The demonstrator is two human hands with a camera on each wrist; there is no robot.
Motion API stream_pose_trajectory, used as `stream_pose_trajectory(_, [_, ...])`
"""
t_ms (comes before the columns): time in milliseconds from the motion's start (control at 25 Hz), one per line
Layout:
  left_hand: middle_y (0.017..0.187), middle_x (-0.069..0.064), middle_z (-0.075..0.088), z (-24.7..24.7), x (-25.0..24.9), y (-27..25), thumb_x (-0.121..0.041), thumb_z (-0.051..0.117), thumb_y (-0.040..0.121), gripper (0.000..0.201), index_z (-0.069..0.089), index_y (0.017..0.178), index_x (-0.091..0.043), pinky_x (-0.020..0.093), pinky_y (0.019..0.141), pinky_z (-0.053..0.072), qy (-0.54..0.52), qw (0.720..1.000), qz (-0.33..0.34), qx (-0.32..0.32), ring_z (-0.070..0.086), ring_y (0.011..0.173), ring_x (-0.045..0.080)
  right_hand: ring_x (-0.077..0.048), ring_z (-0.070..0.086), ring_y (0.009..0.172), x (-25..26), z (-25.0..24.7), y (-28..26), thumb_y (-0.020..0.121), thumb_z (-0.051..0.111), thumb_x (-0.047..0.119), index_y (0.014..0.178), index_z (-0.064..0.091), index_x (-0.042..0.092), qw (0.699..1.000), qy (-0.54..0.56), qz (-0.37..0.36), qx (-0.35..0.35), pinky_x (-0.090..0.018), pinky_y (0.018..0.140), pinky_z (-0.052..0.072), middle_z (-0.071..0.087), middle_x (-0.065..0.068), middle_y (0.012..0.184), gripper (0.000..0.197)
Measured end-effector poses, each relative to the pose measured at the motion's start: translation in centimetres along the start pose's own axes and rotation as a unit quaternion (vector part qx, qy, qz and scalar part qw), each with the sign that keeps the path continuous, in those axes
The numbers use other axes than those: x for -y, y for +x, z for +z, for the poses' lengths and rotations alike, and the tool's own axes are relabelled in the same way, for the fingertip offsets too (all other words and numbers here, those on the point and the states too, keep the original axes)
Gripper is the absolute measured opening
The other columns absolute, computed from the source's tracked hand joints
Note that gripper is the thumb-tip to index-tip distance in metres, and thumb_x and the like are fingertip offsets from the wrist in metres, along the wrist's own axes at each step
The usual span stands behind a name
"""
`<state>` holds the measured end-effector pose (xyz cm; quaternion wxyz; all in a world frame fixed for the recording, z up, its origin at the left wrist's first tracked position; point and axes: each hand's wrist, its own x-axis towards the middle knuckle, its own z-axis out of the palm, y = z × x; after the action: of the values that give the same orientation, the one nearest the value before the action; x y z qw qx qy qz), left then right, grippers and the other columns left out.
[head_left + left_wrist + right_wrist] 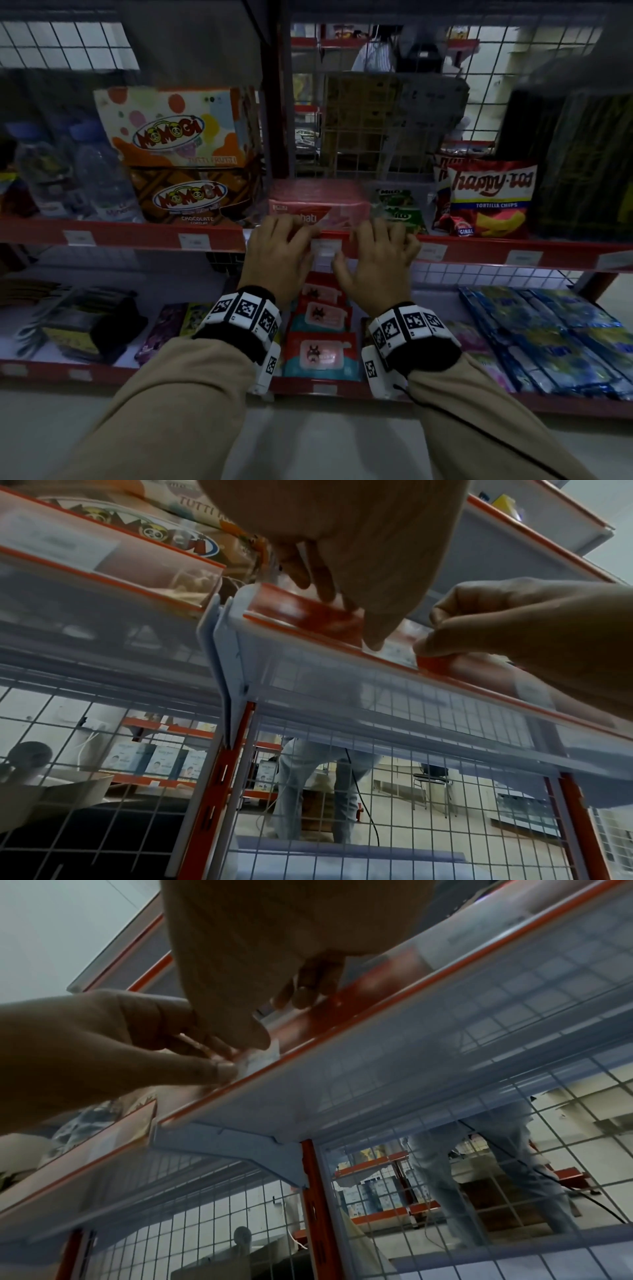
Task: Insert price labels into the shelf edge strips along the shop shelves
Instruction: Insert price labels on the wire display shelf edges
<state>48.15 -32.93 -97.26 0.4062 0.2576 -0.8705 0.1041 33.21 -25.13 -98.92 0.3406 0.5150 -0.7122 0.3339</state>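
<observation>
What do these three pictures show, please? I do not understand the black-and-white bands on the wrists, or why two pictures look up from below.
There is no machine here: a person works with bare hands. The checkered bands carry small cameras. One picture comes from a head camera; the other two look along each hand from the wrist, so they see the shelf from underneath. The left hand and right hand together press a small white paper price label into the red plastic shelf edge strip; thumbs and fingertips touch it. On the shelf above lie a pink wafer pack and a red tortilla chips bag.
</observation>
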Motion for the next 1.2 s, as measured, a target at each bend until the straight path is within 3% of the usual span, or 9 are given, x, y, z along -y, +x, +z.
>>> stream_pose_trajectory(240, [0.095,0.011,0.06,0.2,0.7,-0.2,-0.017,0.062,0.085,0.022,0.066,0.103,-0.006,0.043,0.075,0.044,-0.012,0.999,0.039,0.005,0.054,0.089,0.031,-0.027,0.05,0.091,0.7,0.3,-0.3,0.078,0.065,0.028,0.098,0.061,0.012,0.997,0.022,-0.073,-0.026,-0.038,0.077,0.036,0.061,-0.005,0.095,0.025])
stream_pose_trajectory(440, [0.093,0.01,0.058,0.5,1.0,-0.7,-0.017,0.062,0.081,0.027,0.066,0.105,-0.007,0.04,0.072,0.042,-0.019,0.999,0.042,-0.013,0.052,0.086,0.03,-0.026,0.048,0.091,1.4,0.4,-0.6,0.077,0.065,0.026,0.097,0.065,0.014,0.997,0.016,-0.068,-0.025,-0.036,0.073,0.035,0.062,-0.002,0.092,0.023])
stream_pose_trajectory(560, [0.093,0.01,0.056,0.6,1.2,-0.6,-0.019,0.057,0.078,0.03,0.064,0.105,-0.008,0.039,0.071,0.041,-0.032,0.999,0.037,-0.008,0.052,0.086,0.029,-0.027,0.047,0.092,1.9,0.2,-0.2,0.074,0.065,0.027,0.095,0.063,0.016,0.999,0.03,-0.034,0.006,-0.036,0.074,0.035,0.058,-0.004,0.094,0.024])
stream_pose_trajectory(760, [0.094,0.006,0.054,0.8,1.7,-0.4,-0.019,0.066,0.076,0.025,0.062,0.1,-0.012,0.037,0.072,0.038,-0.044,0.998,0.041,0.014,0.05,0.088,0.026,-0.028,0.049,0.096,2.2,-0.5,0.6,0.075,0.065,0.033,0.094,0.061,0.019,0.998,0.011,-0.038,0.052,-0.038,0.077,0.035,0.059,0.0,0.095,0.024])
stream_pose_trajectory(920, [0.097,0.005,0.055,0.5,2.4,-0.2,-0.021,0.064,0.078,0.024,0.061,0.101,-0.014,0.038,0.075,0.039,-0.055,0.997,0.047,0.031,0.051,0.091,0.027,-0.026,0.045,0.103,1.8,-1.3,2.3,0.08,0.065,0.035,0.097,0.063,0.021,0.985,-0.007,-0.037,0.167,-0.038,0.083,0.033,0.053,-0.002,0.098,0.022])
stream_pose_trajectory(1000, [0.1,0.002,0.056,0.1,2.5,0.0,-0.027,0.063,0.082,0.025,0.06,0.104,-0.016,0.039,0.079,0.039,-0.062,0.997,0.029,0.04,0.051,0.095,0.025,-0.016,0.046,0.094,1.4,-2.0,3.4,0.083,0.067,0.031,0.093,0.065,0.021,0.979,0.061,-0.008,0.197,-0.033,0.081,0.036,0.049,0.002,0.093,0.014])
stream_pose_trajectory(1080, [0.1,0.0,0.058,-0.1,2.4,0.5,-0.033,0.059,0.086,0.025,0.059,0.106,-0.018,0.038,0.082,0.037,-0.072,0.996,0.01,0.058,0.052,0.095,0.023,-0.004,0.053,0.078,1.4,-2.7,4.6,0.084,0.068,0.019,0.086,0.065,0.021,0.961,0.172,0.037,0.214,-0.027,0.073,0.041,0.055,0.01,0.081,0.005])
stream_pose_trajectory(1200, [0.093,0.0,0.061,-0.6,2.9,1.4,-0.036,0.054,0.091,0.024,0.061,0.105,-0.018,0.036,0.078,0.04,-0.124,0.99,-0.029,0.057,0.058,0.085,0.023,-0.005,0.064,0.074,2.3,-3.0,6.1,0.084,0.068,0.006,0.086,0.064,0.019,0.932,0.279,0.109,0.205,-0.023,0.07,0.05,0.066,0.007,0.079,0.014])
